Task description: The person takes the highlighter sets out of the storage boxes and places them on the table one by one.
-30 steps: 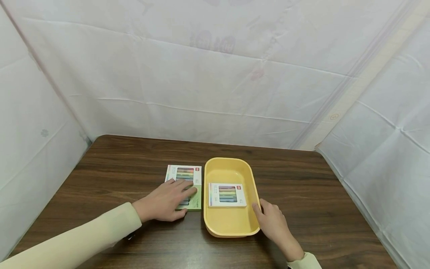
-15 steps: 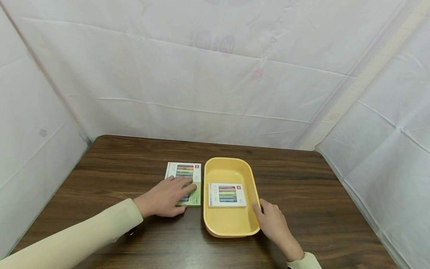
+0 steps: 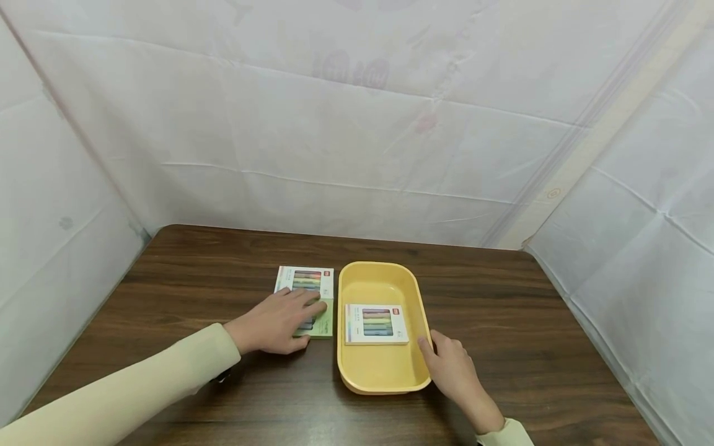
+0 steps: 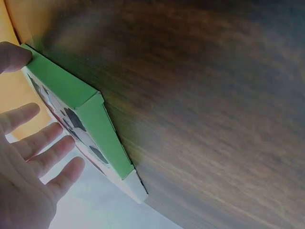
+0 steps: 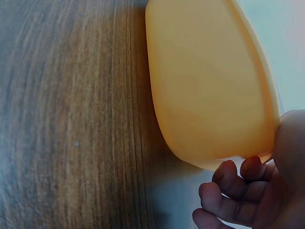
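Note:
My left hand (image 3: 281,322) lies over a white and green box of coloured pens (image 3: 322,325) just left of a yellow plastic basin (image 3: 385,375). In the left wrist view, the thumb touches a corner of the box's green side (image 4: 62,78), and the other fingers spread above its windowed face. With thumb over the rim and fingers outside, my right hand (image 3: 454,365) grips the basin's right side. Inside the basin lies a white box of coloured pens (image 3: 378,324), its window showing pens in several colours.
Everything stands on a dark wood-grain table (image 3: 491,297). A pale cloth hanging (image 3: 357,142) rises behind the table's far edge, with more cloth at both sides. A narrow gap separates the left box from the basin.
My left hand has slid the white and green box a little toward the table's far edge. The basin, the box inside it and my right hand stay put.

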